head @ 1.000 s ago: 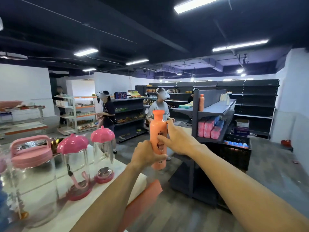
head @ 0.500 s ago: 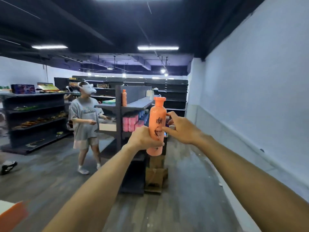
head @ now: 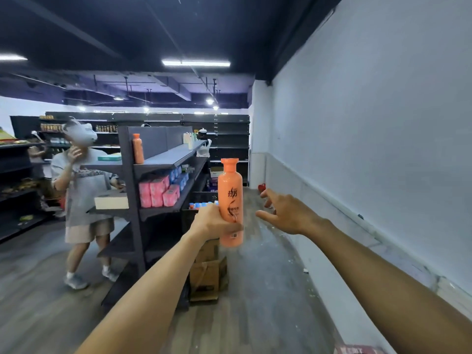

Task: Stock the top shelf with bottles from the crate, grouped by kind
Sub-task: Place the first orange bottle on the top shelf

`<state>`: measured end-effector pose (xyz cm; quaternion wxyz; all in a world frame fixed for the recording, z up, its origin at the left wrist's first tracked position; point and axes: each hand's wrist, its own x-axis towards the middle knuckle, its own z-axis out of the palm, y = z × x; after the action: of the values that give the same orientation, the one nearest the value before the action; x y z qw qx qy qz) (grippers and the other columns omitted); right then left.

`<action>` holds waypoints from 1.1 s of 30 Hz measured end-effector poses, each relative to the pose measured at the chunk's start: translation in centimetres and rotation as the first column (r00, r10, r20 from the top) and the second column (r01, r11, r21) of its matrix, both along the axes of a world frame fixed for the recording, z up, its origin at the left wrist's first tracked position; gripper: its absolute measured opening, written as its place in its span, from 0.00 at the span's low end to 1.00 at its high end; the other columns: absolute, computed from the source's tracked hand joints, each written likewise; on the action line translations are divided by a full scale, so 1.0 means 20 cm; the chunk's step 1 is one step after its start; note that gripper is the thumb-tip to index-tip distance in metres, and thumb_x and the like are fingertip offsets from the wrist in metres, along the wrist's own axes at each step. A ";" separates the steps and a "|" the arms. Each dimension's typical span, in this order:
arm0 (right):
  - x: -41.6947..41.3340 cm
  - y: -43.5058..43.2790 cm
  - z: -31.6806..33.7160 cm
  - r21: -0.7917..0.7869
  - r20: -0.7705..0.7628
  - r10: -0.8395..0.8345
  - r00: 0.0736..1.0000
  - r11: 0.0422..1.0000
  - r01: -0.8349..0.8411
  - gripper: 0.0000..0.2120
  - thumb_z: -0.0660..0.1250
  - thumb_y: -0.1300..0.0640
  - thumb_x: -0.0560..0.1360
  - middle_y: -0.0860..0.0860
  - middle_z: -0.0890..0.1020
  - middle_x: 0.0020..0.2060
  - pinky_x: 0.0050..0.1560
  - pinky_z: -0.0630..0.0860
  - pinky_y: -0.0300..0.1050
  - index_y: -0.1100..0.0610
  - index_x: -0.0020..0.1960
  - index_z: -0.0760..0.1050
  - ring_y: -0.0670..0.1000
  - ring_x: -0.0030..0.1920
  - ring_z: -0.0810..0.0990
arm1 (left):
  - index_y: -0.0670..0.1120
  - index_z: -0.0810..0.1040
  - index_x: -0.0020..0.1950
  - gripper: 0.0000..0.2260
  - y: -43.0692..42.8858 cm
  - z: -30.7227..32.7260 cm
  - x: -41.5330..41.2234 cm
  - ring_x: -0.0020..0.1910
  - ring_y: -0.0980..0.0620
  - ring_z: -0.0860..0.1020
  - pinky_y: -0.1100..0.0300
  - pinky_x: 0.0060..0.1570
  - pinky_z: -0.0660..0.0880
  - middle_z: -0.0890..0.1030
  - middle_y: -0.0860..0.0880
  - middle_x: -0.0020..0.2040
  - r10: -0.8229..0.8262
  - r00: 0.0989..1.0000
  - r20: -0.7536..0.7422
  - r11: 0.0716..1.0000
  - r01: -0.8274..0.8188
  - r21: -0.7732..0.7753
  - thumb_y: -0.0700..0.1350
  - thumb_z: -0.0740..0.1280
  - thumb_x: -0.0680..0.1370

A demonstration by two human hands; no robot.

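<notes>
My left hand grips an upright orange bottle by its lower half, held out in front of me. Just right of the bottle, my right hand hovers apart from it with fingers spread and holds nothing. Ahead to the left stands a dark shelf unit whose top shelf carries one matching orange bottle at its near end and several pale bottles farther back. A dark crate with blue-capped bottles sits behind my left hand, partly hidden.
A person in a grey shirt stands left of the shelf unit. Pink and blue packs fill the middle shelf. Cardboard boxes sit on the floor at the unit's end. A white wall runs along the right of the aisle.
My right hand has let go of the orange bottle and moved off to the right. The view has swung right and closer to the shelf unit; my left hand keeps its grip.
</notes>
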<state>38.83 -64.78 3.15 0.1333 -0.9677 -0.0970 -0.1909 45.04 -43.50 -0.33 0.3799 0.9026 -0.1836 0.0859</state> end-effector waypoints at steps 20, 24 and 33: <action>1.46 0.12 -0.13 -0.165 -0.026 -0.102 0.994 0.982 0.096 0.24 0.64 0.40 0.79 0.50 0.80 0.60 0.50 0.77 0.46 0.51 0.69 0.66 0.52 0.56 0.81 | 0.50 0.81 0.54 0.21 0.07 -0.08 1.52 0.44 0.57 0.81 0.69 0.38 0.75 0.83 0.55 0.45 -0.084 0.996 -0.002 0.996 0.084 -0.024 0.57 0.77 0.65; 1.78 0.04 -0.19 -0.190 -0.047 -0.109 0.993 0.977 0.098 0.22 0.64 0.39 0.78 0.50 0.81 0.59 0.50 0.79 0.47 0.50 0.66 0.66 0.52 0.55 0.81 | 0.51 0.81 0.53 0.20 -0.03 -0.12 1.81 0.44 0.58 0.81 0.68 0.39 0.77 0.83 0.55 0.45 -0.114 0.993 -0.002 0.993 0.114 -0.037 0.57 0.77 0.65; 2.59 -0.32 -0.12 -0.176 -0.049 -0.080 0.996 0.982 0.070 0.24 0.64 0.39 0.79 0.50 0.80 0.62 0.52 0.77 0.48 0.51 0.69 0.66 0.53 0.59 0.80 | 0.50 0.81 0.56 0.23 -0.33 -0.06 2.61 0.45 0.57 0.81 0.62 0.45 0.79 0.84 0.53 0.50 -0.063 0.998 0.005 0.998 0.063 0.010 0.58 0.77 0.65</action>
<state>90.55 -71.10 0.69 0.0436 -0.9835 -0.0729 -0.1595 97.33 -50.20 -1.52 0.3776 0.8979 -0.2132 0.0754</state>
